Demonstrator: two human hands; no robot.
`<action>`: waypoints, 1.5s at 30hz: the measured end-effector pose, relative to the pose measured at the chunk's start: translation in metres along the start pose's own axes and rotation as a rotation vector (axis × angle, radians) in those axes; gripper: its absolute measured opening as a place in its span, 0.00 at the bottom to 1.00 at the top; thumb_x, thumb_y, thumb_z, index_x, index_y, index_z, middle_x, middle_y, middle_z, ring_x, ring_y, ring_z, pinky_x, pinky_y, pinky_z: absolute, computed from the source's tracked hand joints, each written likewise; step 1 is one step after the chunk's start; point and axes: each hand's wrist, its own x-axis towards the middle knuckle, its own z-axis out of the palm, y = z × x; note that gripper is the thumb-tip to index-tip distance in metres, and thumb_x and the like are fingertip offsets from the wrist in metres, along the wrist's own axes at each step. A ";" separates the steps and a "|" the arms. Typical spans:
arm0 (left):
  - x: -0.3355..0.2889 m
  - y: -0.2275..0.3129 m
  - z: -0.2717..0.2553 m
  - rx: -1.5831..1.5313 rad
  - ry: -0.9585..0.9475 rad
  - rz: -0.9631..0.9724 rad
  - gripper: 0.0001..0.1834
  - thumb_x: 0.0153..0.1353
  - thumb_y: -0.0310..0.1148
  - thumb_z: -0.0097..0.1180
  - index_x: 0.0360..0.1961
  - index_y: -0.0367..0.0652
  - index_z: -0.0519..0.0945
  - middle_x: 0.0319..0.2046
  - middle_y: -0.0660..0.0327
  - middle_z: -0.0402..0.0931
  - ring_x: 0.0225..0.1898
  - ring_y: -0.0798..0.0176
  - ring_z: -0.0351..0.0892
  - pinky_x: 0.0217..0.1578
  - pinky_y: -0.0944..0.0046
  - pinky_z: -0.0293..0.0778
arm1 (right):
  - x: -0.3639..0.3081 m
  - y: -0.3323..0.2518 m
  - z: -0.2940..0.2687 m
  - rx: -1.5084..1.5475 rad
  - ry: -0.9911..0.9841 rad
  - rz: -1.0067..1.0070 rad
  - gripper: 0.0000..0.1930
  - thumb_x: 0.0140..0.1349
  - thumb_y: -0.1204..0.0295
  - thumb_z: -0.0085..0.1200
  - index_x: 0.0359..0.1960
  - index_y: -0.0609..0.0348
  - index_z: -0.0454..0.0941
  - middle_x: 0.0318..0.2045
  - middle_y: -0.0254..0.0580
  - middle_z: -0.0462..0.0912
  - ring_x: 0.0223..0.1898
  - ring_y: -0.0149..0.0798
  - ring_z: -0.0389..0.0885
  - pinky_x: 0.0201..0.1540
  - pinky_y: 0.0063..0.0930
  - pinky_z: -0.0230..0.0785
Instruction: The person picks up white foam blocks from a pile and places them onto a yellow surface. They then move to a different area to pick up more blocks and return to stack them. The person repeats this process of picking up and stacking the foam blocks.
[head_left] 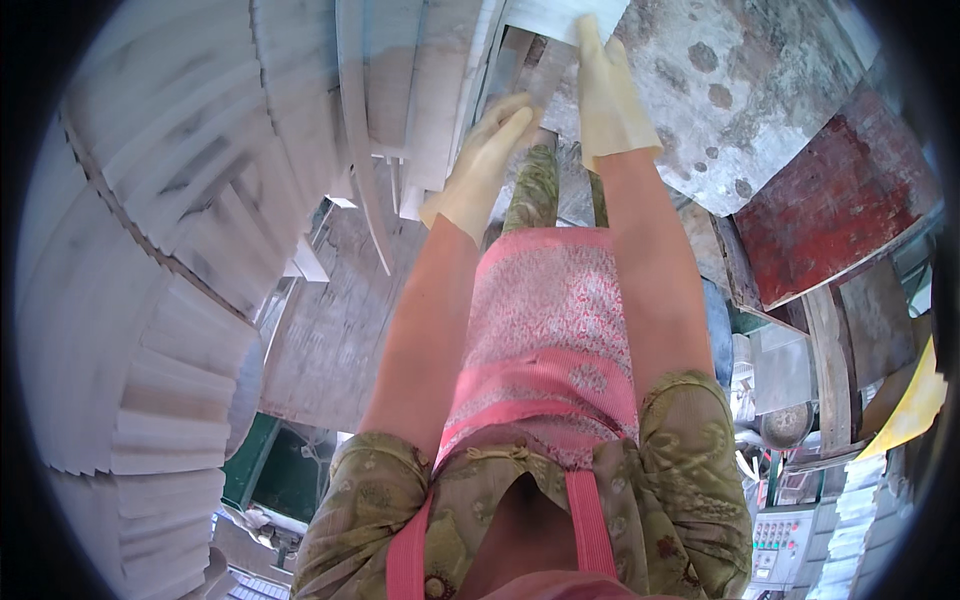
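Observation:
Both my hands wear pale cream rubber gloves and reach forward past a pink patterned apron. My left hand is over the gap beside the stacked pale boards, fingers extended and partly blurred, with nothing visible in it. Farther forward, my right hand has its fingers stretched out over the near edge of a white sheet, seemingly touching it. Under that sheet's edge some brownish wooden pieces show. A grey, stained work surface lies just right of my right hand.
Tall stacks of thin whitish sheets fill the left side. A worn wooden board lies between them and me. At right are a red-stained panel, a wooden frame, a yellow sheet and a control panel with buttons.

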 end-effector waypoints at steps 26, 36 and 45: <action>-0.012 0.010 0.006 0.011 0.052 -0.053 0.34 0.71 0.43 0.58 0.67 0.25 0.67 0.60 0.48 0.74 0.62 0.59 0.76 0.63 0.64 0.71 | 0.066 -0.059 -0.012 -0.700 -0.025 -0.377 0.26 0.67 0.70 0.43 0.66 0.67 0.72 0.74 0.58 0.62 0.77 0.56 0.55 0.75 0.67 0.45; -0.001 -0.015 -0.003 -0.063 0.049 -0.002 0.30 0.73 0.39 0.55 0.66 0.25 0.67 0.60 0.49 0.74 0.61 0.61 0.77 0.64 0.66 0.72 | 0.073 -0.042 0.023 -0.664 0.103 -0.324 0.25 0.74 0.69 0.37 0.68 0.65 0.70 0.76 0.56 0.60 0.78 0.55 0.52 0.77 0.56 0.46; -0.023 -0.010 0.012 0.053 0.044 -0.080 0.29 0.74 0.42 0.55 0.66 0.30 0.69 0.58 0.51 0.77 0.63 0.60 0.75 0.67 0.61 0.68 | 0.003 0.042 -0.038 0.728 0.133 0.248 0.25 0.71 0.56 0.56 0.66 0.54 0.74 0.70 0.63 0.66 0.69 0.57 0.69 0.68 0.40 0.65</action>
